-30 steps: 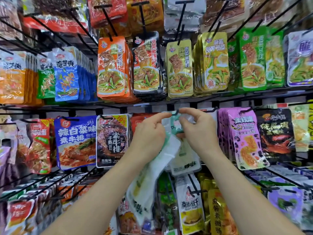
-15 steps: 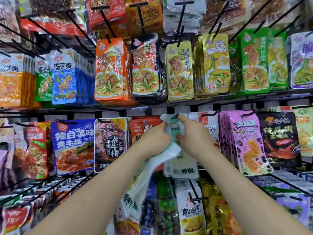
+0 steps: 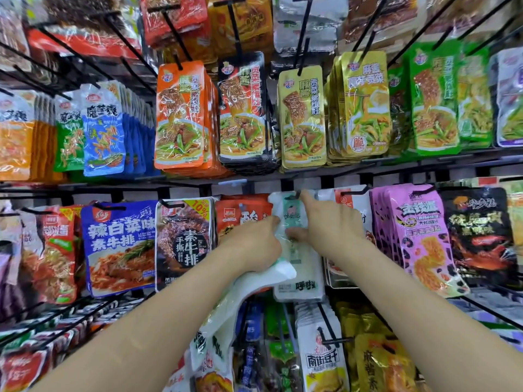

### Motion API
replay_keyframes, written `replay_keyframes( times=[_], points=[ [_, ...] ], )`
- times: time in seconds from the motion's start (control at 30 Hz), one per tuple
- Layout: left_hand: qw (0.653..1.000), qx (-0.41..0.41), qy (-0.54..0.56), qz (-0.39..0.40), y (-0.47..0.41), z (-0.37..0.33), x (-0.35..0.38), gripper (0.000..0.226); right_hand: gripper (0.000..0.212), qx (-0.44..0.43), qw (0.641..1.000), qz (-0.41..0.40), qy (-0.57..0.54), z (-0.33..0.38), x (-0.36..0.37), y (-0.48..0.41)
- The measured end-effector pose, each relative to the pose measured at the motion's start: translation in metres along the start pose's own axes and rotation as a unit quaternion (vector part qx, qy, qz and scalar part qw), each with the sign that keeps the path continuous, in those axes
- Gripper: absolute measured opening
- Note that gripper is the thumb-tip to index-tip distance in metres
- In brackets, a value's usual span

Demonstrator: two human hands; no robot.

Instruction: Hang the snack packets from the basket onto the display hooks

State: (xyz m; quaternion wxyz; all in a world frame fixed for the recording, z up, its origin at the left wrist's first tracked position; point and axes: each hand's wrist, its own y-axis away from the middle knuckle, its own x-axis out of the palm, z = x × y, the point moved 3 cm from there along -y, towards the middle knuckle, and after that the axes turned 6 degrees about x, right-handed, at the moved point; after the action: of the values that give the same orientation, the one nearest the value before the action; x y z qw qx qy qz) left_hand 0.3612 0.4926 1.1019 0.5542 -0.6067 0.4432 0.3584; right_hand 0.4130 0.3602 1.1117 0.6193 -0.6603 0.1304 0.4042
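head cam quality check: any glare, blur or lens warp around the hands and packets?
Head view: glare streaks on the glossy orange packets; fisheye bends the shelf rail and splays the hooks; left hand, right hand and white packet slightly soft; edges blurrier.

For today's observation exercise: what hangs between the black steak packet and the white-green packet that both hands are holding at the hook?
In the head view, an orange-red packet hangs between the black steak packet and the white-green packet; the left hand covers its lower part.

Bare forearms, no sleeves, ringless left hand [image 3: 254,244]
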Motion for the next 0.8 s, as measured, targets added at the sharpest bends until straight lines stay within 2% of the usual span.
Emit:
replay_keyframes(
  times=[0.13,0.23,0.33,0.53,0.67,0.73,0.8],
  points=[
    [1.0,0.016,0.024,0.006,0.003,-0.003,0.001,0.057,0.079,0.027,0.997,0.041,-0.059,-0.013,-0.011,-0.016],
    [0.999,0.017,0.024,0.013,0.003,-0.005,0.001,0.055,0.09,0.022,0.99,0.12,-0.067,-0.015,-0.008,-0.025],
    [0.999,0.017,0.028,0.023,0.005,-0.006,0.005,0.052,0.088,0.02,0.987,0.144,-0.066,-0.013,-0.005,-0.03],
    [0.998,0.025,0.055,0.006,0.005,-0.008,0.01,0.061,0.084,0.037,0.988,0.146,-0.019,-0.006,-0.001,-0.038],
    [0.998,0.041,0.047,0.025,0.008,-0.01,0.013,0.066,0.077,0.043,0.99,0.127,-0.039,-0.007,0.003,-0.029],
    [0.997,0.054,0.045,0.03,0.01,-0.011,0.015,0.063,0.079,0.038,0.992,0.105,-0.065,-0.008,0.003,-0.019],
    [0.996,0.059,0.051,0.034,0.012,-0.012,0.016,0.059,0.079,0.04,0.995,0.049,-0.078,-0.012,-0.002,-0.007]
  ],
)
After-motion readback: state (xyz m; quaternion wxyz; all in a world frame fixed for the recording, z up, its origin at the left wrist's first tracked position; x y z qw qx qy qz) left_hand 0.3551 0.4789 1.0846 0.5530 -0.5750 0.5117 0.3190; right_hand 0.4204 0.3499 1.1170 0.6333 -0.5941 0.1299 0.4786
